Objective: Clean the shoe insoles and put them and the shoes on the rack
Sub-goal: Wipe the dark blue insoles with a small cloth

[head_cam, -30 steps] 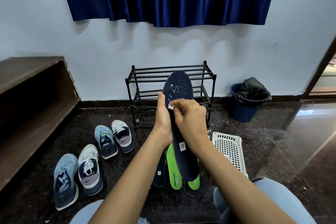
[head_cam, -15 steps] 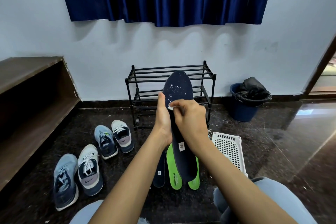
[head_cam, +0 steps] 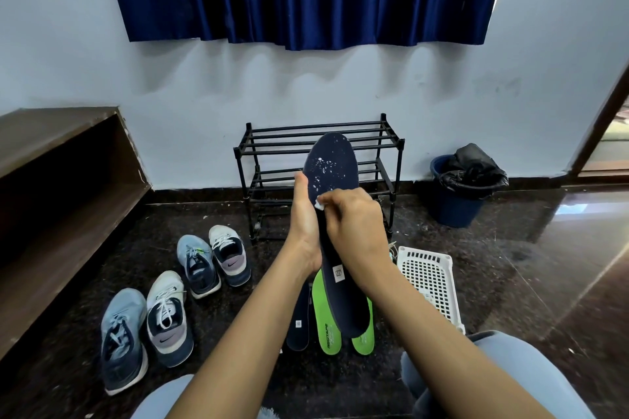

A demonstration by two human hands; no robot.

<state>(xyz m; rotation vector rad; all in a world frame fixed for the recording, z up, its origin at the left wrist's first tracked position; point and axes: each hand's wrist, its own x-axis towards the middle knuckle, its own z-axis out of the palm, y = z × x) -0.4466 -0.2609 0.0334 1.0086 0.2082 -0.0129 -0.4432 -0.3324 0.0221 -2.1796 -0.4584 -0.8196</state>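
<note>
My left hand [head_cam: 304, 218] grips the left edge of a dark navy insole [head_cam: 332, 167] held upright, its upper part speckled with white flecks. Against the insole's middle, my right hand [head_cam: 354, 228] pinches a small white wad [head_cam: 319, 204]. On the floor below lie two green insoles [head_cam: 325, 320] and another navy insole [head_cam: 299, 323]. A black two-tier shoe rack [head_cam: 272, 143] stands by the wall behind, with nothing seen on its bars. Several sneakers sit left: a blue one [head_cam: 122, 340], a white-and-navy one [head_cam: 168, 320], and a farther pair [head_cam: 212, 260].
A white perforated basket [head_cam: 430, 279] lies on the dark glossy floor to the right. A blue bin with a black bag [head_cam: 466, 187] stands by the wall. A brown wooden bench [head_cam: 58, 180] runs along the left. My knees [head_cam: 503, 371] are at the bottom.
My right hand with the white wad has shifted slightly on the insole; the insole sits a little higher than before. Nothing else moved.
</note>
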